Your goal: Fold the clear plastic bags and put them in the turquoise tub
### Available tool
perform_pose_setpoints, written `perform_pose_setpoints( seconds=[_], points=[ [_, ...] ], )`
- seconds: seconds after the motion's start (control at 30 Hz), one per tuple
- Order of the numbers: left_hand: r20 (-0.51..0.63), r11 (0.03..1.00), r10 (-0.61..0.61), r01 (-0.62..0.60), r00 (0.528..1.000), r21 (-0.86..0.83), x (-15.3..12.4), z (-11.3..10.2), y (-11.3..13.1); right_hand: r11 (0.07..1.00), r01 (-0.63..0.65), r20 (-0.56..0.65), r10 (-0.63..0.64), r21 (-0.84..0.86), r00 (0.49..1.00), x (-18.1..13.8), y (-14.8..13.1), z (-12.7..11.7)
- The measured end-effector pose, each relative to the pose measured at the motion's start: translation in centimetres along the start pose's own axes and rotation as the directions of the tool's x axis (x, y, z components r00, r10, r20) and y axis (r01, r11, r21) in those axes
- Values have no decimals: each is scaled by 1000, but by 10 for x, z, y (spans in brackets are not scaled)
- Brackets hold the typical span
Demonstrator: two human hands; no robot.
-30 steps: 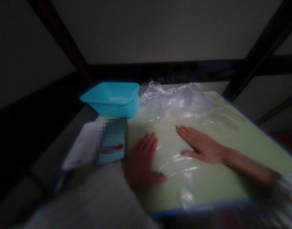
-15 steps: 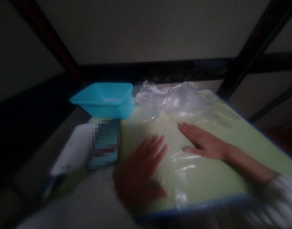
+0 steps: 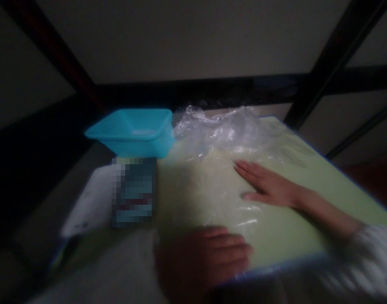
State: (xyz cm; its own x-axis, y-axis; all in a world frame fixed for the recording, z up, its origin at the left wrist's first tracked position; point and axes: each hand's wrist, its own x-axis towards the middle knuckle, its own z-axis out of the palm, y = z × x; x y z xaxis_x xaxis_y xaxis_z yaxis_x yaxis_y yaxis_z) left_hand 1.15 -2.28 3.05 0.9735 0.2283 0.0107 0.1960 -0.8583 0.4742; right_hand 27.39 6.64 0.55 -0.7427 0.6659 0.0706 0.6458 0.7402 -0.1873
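A clear plastic sheet or bag (image 3: 228, 133) lies over the pale green tabletop (image 3: 310, 223), crumpled at the far side and flatter towards me. My right hand (image 3: 271, 185) rests flat on it right of the middle, fingers stretched forward and thumb apart. At the near edge, my left hand (image 3: 209, 259) lies across the plastic with its fingers extended to the right. Its thumb is hidden, and the hand is slightly blurred. Neither hand has anything gripped.
A turquoise plastic basin (image 3: 133, 139) stands at the back left. In front of it are a pixelated dark rectangular item (image 3: 134, 192) and a white flat piece (image 3: 88, 200). Behind the table rises a panelled wall (image 3: 196, 42) with dark beams.
My left hand has moved back towards the near edge, and its fingers have turned from pointing forward to pointing right. My right hand stays in place on the plastic. The view has shifted slightly.
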Motion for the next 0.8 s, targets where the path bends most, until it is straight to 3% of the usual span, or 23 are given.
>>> perform_pose_setpoints(
  seconds=[0.2, 0.43, 0.6, 0.8],
  points=[
    [-79, 986, 128, -119, 989, 118, -4, 2, -4, 1000, 10, -13, -10, 7, 1000, 0, 0, -1],
    [-49, 984, 133, -126, 990, 127, -4, -3, -7, 988, 141, -95, -134, 67, 986, 4, -24, -6],
    [-47, 988, 130, -126, 990, 87, -5, 1, -8, 961, 260, -53, -256, 96, 965, 8, -49, -2],
    [-47, 990, 133, -131, 990, 44, -8, 3, -9, 960, 264, -9, -264, 95, 964, 8, -52, 5]
  ],
)
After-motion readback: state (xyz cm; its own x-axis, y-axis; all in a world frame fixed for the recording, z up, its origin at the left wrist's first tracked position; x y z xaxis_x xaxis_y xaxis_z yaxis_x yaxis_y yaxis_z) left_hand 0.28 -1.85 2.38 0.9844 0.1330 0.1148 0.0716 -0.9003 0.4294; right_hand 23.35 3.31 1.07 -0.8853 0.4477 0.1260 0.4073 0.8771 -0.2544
